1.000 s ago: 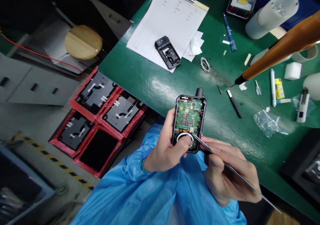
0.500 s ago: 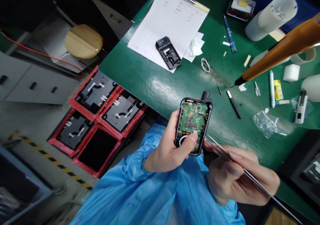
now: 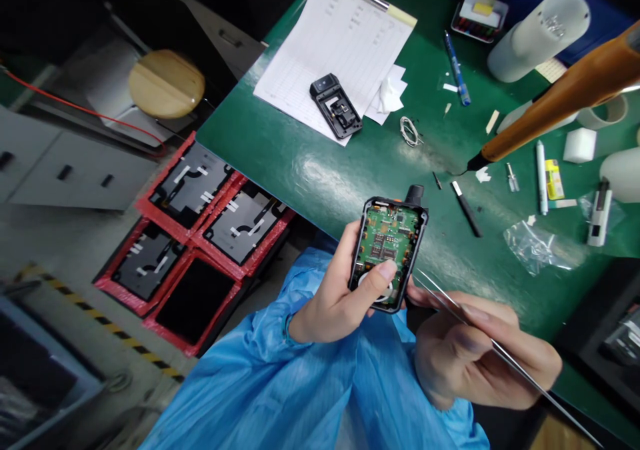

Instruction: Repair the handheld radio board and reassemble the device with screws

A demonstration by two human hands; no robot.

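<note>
My left hand [image 3: 345, 290] is closed round the lower left of an opened handheld device [image 3: 389, 237], its thumb pressed over the white ring near the bottom. The black casing has a stubby knob at its top right, and a green circuit board shows inside. In my right hand [image 3: 490, 350] a pair of metal tweezers [image 3: 520, 373] is pinched, tips slightly apart, beside the device's lower right edge. One right fingertip lies against or close to that edge; I cannot tell which. A black housing part [image 3: 337, 107] rests on the paper sheet [image 3: 320, 50].
An orange-handled tool [image 3: 555, 103] slants over the green table [image 3: 240, 117] from the right. Beneath its tip lie a black-and-white stick [image 3: 466, 209] and a plastic bag [image 3: 540, 247]. Red-edged trays [image 3: 240, 280] with flat panels stand lower left, near a round stool [image 3: 167, 83].
The device has tilted slightly clockwise, its top shifting to the right. My left thumb has slid a little over the white ring. The tweezer tips look a bit wider apart.
</note>
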